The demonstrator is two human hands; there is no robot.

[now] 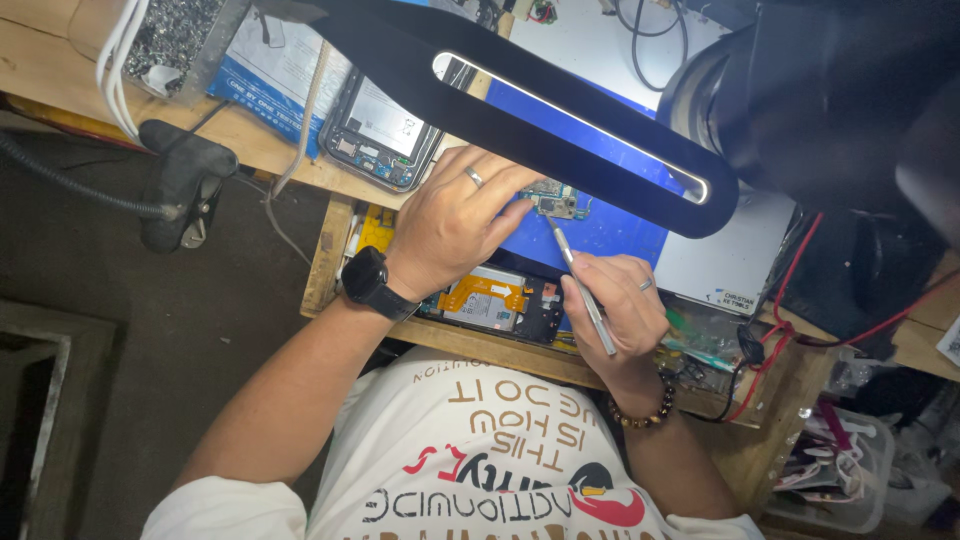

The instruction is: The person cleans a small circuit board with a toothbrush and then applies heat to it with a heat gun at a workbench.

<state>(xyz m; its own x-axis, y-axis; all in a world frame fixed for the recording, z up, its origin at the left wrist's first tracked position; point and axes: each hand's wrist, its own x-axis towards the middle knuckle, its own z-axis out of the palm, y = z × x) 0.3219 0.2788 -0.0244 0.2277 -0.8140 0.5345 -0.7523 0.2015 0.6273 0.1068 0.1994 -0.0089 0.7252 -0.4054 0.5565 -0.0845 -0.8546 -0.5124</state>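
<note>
Seen from the head camera, the left hand lies palm-down on the blue mat, its fingertips pressed on a small circuit board, likely to keep it from sliding under the tool; the right hand pinches slim tweezers like a pen, fingers clenched round the shaft, tip angled up to touch the board's lower edge; the board sits on the mat just under the black lamp arm, which throws light straight onto it; an opened phone lies near the bench edge between the wrists, a second phone well apart at upper left, both kept clear of the working spot.
</note>
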